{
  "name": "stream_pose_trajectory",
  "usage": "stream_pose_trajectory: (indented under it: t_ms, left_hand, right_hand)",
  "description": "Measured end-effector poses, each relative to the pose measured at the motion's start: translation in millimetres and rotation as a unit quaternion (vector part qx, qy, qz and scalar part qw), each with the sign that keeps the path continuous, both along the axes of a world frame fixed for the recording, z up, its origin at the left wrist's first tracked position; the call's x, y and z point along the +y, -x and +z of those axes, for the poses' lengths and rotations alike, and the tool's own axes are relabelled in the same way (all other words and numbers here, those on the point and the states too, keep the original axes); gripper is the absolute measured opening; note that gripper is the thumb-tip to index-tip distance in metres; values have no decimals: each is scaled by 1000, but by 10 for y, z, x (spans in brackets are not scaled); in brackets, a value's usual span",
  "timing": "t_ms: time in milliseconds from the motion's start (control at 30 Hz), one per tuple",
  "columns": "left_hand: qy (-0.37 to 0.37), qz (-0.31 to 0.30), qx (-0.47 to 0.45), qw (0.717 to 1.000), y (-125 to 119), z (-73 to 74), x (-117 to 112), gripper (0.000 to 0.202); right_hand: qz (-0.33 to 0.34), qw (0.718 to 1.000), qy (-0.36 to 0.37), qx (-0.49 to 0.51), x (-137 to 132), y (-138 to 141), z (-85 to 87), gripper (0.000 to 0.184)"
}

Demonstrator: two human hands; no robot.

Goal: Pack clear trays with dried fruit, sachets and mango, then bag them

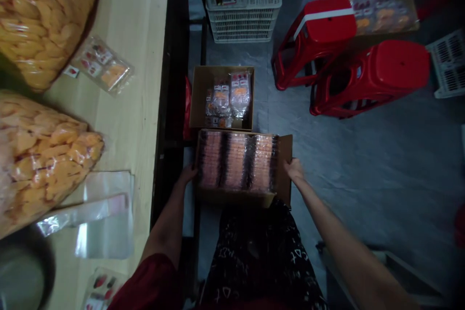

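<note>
As both arms reach forward and down, left hand (187, 174): clasping the left wall of the cardboard box (236, 198), fingers together, elbow bent beside the table (145, 34).
Right hand (295, 169): closed on the right wall, fingertips hidden, arm nearly straight.
Box position: between the hands, close before the body; whether it rests on the floor, cannot tell.
Packets (236, 160): three upright rows filling it.
Second box (201, 101): just beyond, partly filled.
Red stools (363, 68): well apart, right.

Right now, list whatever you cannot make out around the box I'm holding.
Head view only.
Left hand and right hand: fingertips hidden behind the box walls.
Box underside: covered by the patterned clothing.
Packets in the smaller box: labels too small to read.
Snack bags on the table: cut off by the left edge.
</note>
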State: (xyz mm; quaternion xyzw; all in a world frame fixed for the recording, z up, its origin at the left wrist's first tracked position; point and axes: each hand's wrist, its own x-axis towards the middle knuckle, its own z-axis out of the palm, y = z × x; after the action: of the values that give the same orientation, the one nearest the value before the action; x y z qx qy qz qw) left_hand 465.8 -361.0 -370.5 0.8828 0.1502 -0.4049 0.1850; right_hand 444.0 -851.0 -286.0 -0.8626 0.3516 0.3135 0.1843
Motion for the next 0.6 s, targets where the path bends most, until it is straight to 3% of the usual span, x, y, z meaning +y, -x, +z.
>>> stream_pose_trajectory:
  t_ms: [167, 433, 600]
  left_hand:
    - [-59, -21, 23, 998, -12, 68, -30, 33]
    - [-137, -79, 30, 987, -201, 9, -217, 42]
    - [-156, -116, 28, 981, -99, 178, -349, 37]
  right_hand:
    - [38, 999, -13, 21, -152, -15, 23, 40]
    - [61, 998, 12, 13, -153, -8, 28, 41]
    - [73, 997, 2, -2, -303, 42, 80, 37]
